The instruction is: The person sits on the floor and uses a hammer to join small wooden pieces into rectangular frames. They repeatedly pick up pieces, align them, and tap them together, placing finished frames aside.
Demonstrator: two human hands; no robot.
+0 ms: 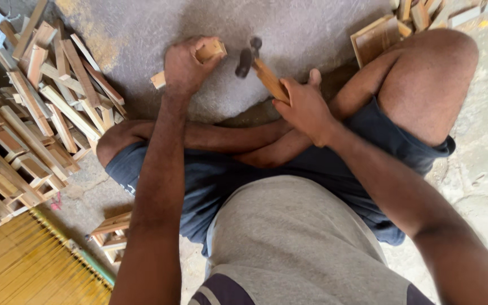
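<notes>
I sit cross-legged on a concrete floor. My left hand (184, 66) is closed around a short wooden strip (210, 51) whose ends stick out on both sides of the fist, held just above the floor. My right hand (306, 107) grips the wooden handle of a hammer (255, 62). Its dark metal head is raised and points toward the wooden strip, a few centimetres to its right.
A heap of loose wooden slats (57, 85) lies at the left, with stacked small wooden frames (7, 164) below it. More wood pieces (391, 28) sit at the top right behind my knee. A yellow woven mat (24, 265) lies at the bottom left.
</notes>
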